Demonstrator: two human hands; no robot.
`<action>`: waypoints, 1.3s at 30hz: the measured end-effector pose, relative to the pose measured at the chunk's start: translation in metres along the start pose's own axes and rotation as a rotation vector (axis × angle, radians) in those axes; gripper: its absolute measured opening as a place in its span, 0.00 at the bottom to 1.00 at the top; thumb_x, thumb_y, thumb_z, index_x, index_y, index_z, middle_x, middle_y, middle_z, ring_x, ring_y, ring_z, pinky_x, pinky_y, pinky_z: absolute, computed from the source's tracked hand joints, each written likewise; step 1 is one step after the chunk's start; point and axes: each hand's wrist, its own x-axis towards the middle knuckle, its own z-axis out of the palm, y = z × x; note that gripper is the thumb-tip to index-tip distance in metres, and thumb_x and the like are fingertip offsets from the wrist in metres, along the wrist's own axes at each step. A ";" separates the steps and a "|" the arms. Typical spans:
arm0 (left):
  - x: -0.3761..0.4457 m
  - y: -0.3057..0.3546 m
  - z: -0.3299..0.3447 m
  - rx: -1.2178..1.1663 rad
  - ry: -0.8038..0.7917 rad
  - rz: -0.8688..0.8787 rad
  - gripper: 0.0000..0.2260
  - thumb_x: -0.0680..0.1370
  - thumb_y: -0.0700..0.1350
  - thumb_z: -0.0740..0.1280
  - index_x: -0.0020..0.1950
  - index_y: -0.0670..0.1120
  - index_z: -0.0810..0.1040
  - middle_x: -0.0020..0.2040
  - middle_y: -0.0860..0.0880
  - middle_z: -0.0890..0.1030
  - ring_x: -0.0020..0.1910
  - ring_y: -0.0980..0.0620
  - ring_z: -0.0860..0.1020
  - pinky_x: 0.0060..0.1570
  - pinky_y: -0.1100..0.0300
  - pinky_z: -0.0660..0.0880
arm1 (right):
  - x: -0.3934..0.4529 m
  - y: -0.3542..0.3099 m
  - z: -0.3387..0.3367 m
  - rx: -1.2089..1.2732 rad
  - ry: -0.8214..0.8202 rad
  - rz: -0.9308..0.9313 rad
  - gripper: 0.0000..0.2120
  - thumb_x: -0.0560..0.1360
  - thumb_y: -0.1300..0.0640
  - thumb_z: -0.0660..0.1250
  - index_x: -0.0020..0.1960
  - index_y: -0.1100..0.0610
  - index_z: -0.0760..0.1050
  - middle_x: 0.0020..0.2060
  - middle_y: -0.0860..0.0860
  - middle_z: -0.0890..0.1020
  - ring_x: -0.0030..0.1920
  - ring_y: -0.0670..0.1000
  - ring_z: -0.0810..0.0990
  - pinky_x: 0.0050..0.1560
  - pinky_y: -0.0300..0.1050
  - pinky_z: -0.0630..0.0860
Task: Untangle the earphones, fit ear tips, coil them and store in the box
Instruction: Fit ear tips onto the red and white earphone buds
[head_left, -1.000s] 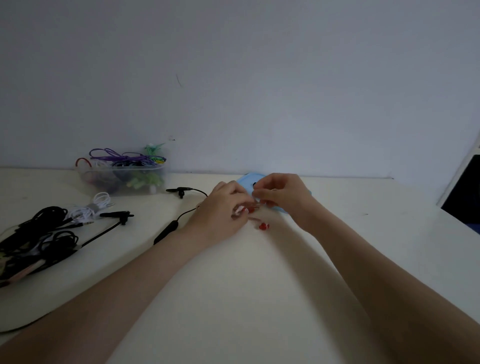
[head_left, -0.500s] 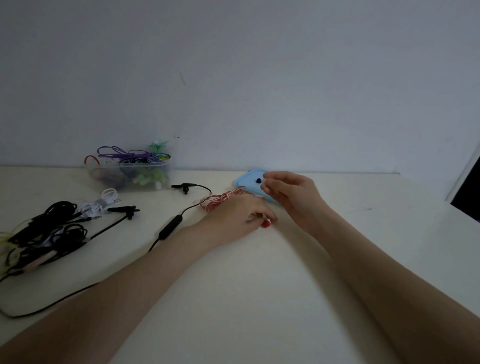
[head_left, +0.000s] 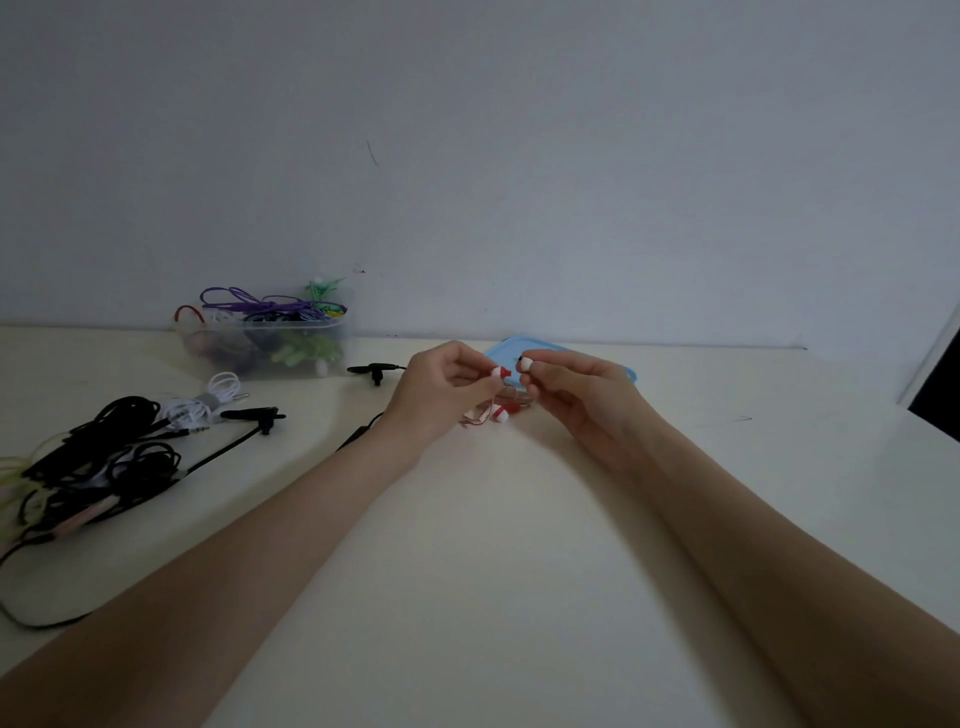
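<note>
Bare grey wall backs the pale counter (head_left: 467, 571). Both hands are raised above it, the left hand (head_left: 441, 387) pinching a red earbud (head_left: 500, 372), the right hand (head_left: 576, 387) pinching a white ear tip (head_left: 525, 365), facing each other, evidently for fitting.

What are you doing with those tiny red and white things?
A person is fitting ear tips onto red earphones. The left hand holds up one red earbud, and the right hand pinches a white ear tip right beside it, not yet on. The other earbud lies on the table. More cables sit in the clear box.
</note>
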 end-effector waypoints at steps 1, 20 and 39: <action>-0.001 0.000 0.000 -0.019 0.002 -0.007 0.05 0.74 0.36 0.70 0.41 0.43 0.74 0.29 0.56 0.82 0.27 0.60 0.79 0.26 0.68 0.73 | 0.000 0.002 0.002 -0.002 -0.018 0.006 0.05 0.74 0.69 0.64 0.47 0.66 0.79 0.34 0.53 0.83 0.35 0.46 0.80 0.47 0.35 0.79; 0.001 0.001 -0.004 0.005 -0.055 0.080 0.07 0.72 0.35 0.70 0.39 0.45 0.75 0.37 0.50 0.82 0.35 0.57 0.81 0.39 0.60 0.78 | -0.002 0.003 0.010 0.116 -0.014 0.028 0.06 0.74 0.71 0.62 0.46 0.67 0.78 0.36 0.55 0.84 0.38 0.46 0.83 0.44 0.33 0.79; 0.003 -0.006 -0.005 0.003 -0.098 0.040 0.07 0.74 0.35 0.69 0.40 0.45 0.74 0.39 0.50 0.80 0.33 0.63 0.79 0.37 0.70 0.75 | 0.000 0.008 0.005 0.101 -0.044 0.109 0.07 0.74 0.70 0.64 0.49 0.68 0.78 0.42 0.56 0.84 0.42 0.48 0.84 0.46 0.34 0.79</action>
